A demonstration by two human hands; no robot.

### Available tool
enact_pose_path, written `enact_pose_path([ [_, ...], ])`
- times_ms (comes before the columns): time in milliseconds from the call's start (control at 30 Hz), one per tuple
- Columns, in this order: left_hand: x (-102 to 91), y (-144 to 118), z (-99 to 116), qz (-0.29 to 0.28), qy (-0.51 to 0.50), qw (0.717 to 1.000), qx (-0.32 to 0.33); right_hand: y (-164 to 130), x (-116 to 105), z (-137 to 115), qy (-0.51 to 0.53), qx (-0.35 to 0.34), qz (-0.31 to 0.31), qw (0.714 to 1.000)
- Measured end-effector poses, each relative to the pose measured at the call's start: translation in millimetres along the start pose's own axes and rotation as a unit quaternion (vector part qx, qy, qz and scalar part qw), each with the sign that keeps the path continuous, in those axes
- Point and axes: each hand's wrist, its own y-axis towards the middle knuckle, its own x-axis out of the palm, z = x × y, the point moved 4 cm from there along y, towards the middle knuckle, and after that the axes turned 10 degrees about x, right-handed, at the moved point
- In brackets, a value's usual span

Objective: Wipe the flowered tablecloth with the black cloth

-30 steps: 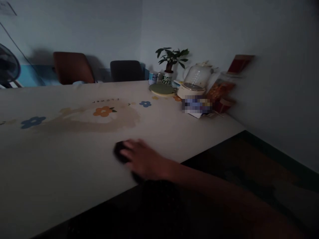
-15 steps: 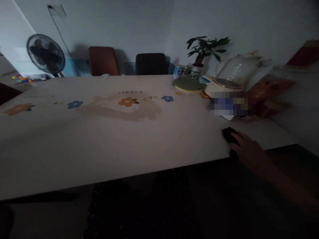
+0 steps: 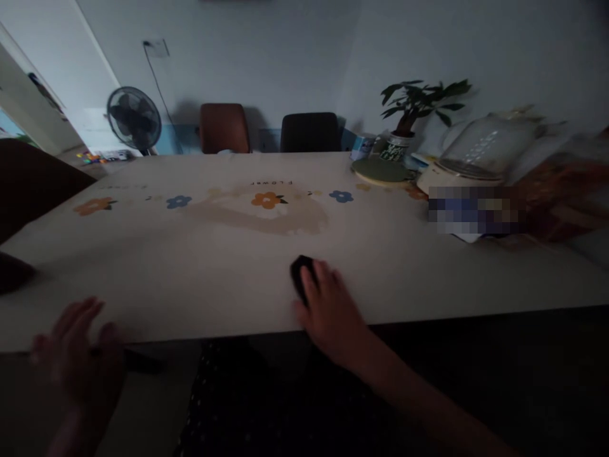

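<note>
A black computer mouse [image 3: 301,273] rests on the white flower-print tablecloth [image 3: 214,279], near the table's front edge. My right hand [image 3: 330,311] lies over the mouse with its fingers on top and along the side. At the lower left, my left hand [image 3: 78,355] is raised by the table's front edge, its fingers apart and a little blurred. Nothing shows in that hand. A dark object [image 3: 14,273], too dim to name, sits on the table beyond it at the left border.
On the right stand a glass kettle [image 3: 480,149] on its base, a potted plant [image 3: 404,120], a green round mat [image 3: 380,170] and a blurred-out item [image 3: 476,209]. Two chairs [image 3: 223,127] and a fan [image 3: 134,120] are behind the table. A brown chair back [image 3: 38,184] rises at left.
My right hand has brought the mouse leftward from the table's right side to the front middle. My left hand has come into view at the lower left. The view has turned slightly left.
</note>
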Motion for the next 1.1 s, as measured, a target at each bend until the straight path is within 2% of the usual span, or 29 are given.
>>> enact_pose_path([
  [67, 5.0, 0, 16, -0.005, -0.009, 0.999, 0.034, 20, 16, -48, 0.043, -0.019, -0.038, 0.998],
  [167, 22.7, 9, 49, -0.087, -0.062, 0.988, 0.111, 46, 32, -109, 0.115, -0.063, -0.096, 0.987],
  [233, 32.7, 16, 61, -0.115, -0.077, 0.982, 0.126, 58, 33, -133, 0.188, -0.08, -0.122, 0.971],
  [300, 42.2, 19, 62, -0.153, -0.089, 0.977, 0.122, 63, 26, -135, 0.264, -0.065, -0.109, 0.956],
  [400, 56.2, 17, 58, -0.249, -0.101, 0.951, 0.152, 56, 8, -106, 0.34, -0.026, -0.032, 0.939],
  [467, 64.7, 18, 59, -0.3, -0.099, 0.932, 0.179, 45, -5, -75, 0.364, 0.005, 0.021, 0.931],
  [533, 74.1, 23, 68, -0.327, -0.104, 0.917, 0.201, 34, -15, -39, 0.374, 0.06, 0.06, 0.923],
  [633, 93.1, 37, 98, -0.353, -0.138, 0.892, 0.245, 22, -26, 8, 0.38, 0.144, 0.1, 0.908],
  [733, 114.9, 53, 139, -0.365, -0.187, 0.861, 0.301, 16, -32, 39, 0.373, 0.209, 0.135, 0.894],
  [833, 135.9, 64, 176, -0.371, -0.224, 0.827, 0.358, 14, -33, 52, 0.375, 0.245, 0.155, 0.881],
  [933, 152.0, 73, 191, -0.362, -0.222, 0.815, 0.393, 13, -31, 55, 0.382, 0.258, 0.152, 0.874],
  [1000, 158.1, 78, 187, -0.356, -0.206, 0.816, 0.407, 12, -29, 56, 0.374, 0.267, 0.134, 0.878],
  [1100, 162.3, 86, 158, -0.368, -0.171, 0.826, 0.392, 13, -26, 58, 0.359, 0.278, 0.099, 0.886],
])
